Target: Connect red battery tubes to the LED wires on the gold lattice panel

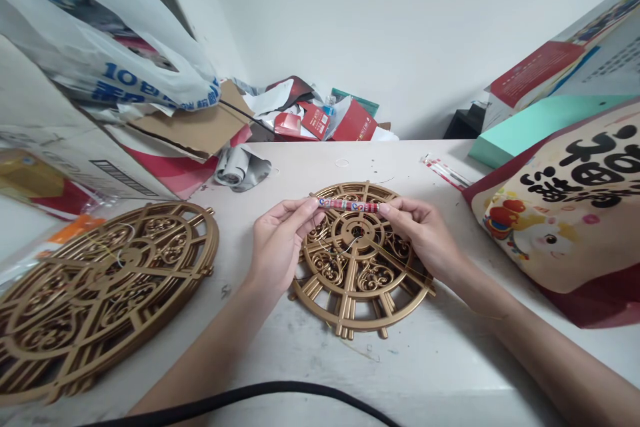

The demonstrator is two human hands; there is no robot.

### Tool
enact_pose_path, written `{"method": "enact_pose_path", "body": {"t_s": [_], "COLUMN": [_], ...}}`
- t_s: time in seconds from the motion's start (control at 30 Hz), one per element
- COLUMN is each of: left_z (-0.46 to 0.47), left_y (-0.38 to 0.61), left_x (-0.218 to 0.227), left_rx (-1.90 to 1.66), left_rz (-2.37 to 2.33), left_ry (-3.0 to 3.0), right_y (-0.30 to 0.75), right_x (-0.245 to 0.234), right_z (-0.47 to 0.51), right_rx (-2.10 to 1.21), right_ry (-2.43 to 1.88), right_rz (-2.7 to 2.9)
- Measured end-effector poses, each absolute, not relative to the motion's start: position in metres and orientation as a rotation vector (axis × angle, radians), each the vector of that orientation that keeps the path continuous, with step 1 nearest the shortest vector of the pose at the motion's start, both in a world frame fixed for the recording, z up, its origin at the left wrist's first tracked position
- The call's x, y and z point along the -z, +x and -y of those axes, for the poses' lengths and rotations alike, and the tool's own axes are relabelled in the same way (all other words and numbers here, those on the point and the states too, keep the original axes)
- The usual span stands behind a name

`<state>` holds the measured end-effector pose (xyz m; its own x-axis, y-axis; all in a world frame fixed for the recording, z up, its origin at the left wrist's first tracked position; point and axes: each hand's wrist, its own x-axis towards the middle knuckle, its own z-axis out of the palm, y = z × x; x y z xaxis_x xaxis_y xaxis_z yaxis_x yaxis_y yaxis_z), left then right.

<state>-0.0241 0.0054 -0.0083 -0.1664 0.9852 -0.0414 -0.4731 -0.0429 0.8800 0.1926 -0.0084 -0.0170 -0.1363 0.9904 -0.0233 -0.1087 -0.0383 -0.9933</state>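
A slim, stick-like tube (349, 205), printed in red, blue and white, is held level between my two hands. My left hand (280, 240) pinches its left end between thumb and fingers. At the right end, my right hand (415, 227) grips it the same way. I cannot make out exactly what kind of tube it is. Directly beneath lies a stack of round gold openwork wheels (350, 293) with scroll patterns and spokes. A thin wire (333, 250) loops down near my left fingers over the top wheel.
More gold wheels (145, 307) are stacked at the left. A large printed bag (565, 213) stands at the right, beside a mint-green box (535, 127). Papers and red packets (315, 120) lie at the back. A black cable (280, 387) crosses the front.
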Motion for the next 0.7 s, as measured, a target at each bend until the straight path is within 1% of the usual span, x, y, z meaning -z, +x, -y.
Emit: {"method": "enact_pose_path", "body": {"t_s": [0.2, 0.57, 0.7], "left_z": [-0.0047, -0.0043, -0.0029], "left_y": [-0.0251, -0.0249, -0.0240], "left_x": [0.0109, 0.0114, 0.0114], "left_rx": [-1.537, -1.571, -1.589], "left_rz": [-0.951, -0.963, -0.983], "left_ry": [0.791, 0.822, 0.838], "right_y": [0.1931, 0.1927, 0.1914], "right_x": [0.0173, 0.0167, 0.0186], "right_z": [0.0082, 0.0067, 0.0054], "right_rx": [-1.389, -1.276, -1.293], "right_ry": [-1.070, -1.098, -1.063], "right_rz": [1.201, 1.262, 1.233]}}
